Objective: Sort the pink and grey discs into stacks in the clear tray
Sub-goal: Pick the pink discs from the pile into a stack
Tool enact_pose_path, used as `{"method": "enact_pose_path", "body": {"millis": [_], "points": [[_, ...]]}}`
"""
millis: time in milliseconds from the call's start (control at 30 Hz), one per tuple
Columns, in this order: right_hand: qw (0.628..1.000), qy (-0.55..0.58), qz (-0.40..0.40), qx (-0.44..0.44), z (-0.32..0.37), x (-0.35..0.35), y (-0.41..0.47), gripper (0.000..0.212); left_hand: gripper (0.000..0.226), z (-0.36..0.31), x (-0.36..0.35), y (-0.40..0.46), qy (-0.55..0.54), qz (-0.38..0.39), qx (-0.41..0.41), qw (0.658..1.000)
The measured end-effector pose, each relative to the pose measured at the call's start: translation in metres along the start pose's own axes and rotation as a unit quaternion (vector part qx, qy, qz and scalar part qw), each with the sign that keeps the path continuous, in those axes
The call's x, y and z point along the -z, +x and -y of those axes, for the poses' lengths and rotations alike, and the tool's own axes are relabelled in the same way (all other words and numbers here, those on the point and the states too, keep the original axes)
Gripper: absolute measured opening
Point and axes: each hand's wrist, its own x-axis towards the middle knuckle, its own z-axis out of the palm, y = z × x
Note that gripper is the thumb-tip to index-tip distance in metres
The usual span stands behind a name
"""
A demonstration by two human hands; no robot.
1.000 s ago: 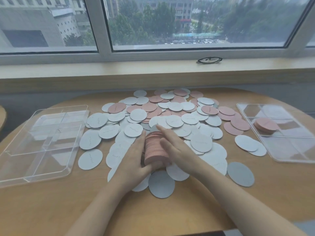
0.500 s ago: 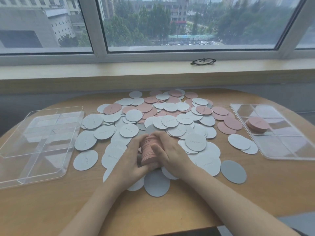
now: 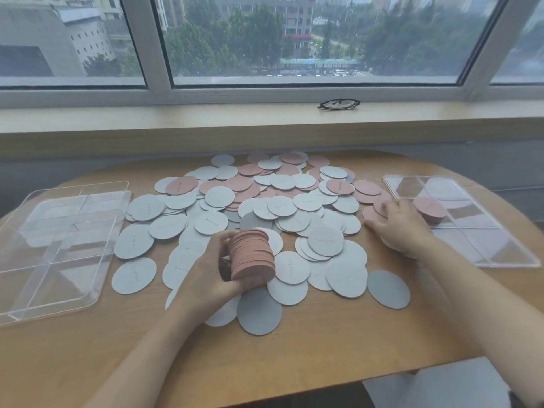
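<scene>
The right hand [image 3: 401,228] has left the thick stack of round pink discs [image 3: 251,256] and now lies at right of centre, fingers spread flat on loose discs beside the clear plastic tray [image 3: 497,248]. The left hand [image 3: 210,270] alone grasps the stack at centre frame, above the scattered grey and pink discs [image 3: 294,201] on the wooden bench [image 3: 88,343].

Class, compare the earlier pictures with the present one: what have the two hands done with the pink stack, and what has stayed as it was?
The right hand has let go of the stack of pink discs and moved right, to the loose discs beside the right clear tray. The left hand now grips the stack alone. The small pink stack in that tray, the left clear tray and the disc pile stayed put.
</scene>
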Motion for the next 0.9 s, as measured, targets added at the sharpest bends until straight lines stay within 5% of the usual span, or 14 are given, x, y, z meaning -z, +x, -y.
{"method": "enact_pose_path", "body": {"millis": [133,367,600,767,900], "points": [[0.998,-0.063,0.000,0.029,0.001,0.008,0.007,0.061,0.080,-0.001,0.000,0.000,-0.005,0.001,-0.002,1.000],[0.981,-0.112,-0.128,0.096,0.008,0.006,0.001,0.030,0.078,-0.004,0.000,-0.001,-0.015,0.000,0.001,1.000],[0.938,0.099,-0.283,0.175,0.047,0.006,-0.034,0.037,0.079,-0.004,0.001,-0.001,-0.018,-0.001,-0.002,1.000],[0.884,0.352,-0.184,0.247,0.120,0.009,-0.074,0.022,0.080,-0.002,0.002,-0.001,-0.017,0.010,-0.005,1.000],[0.846,0.440,-0.086,0.290,0.165,0.000,-0.100,0.022,0.081,0.001,0.002,-0.001,-0.015,0.013,-0.021,1.000]]}}
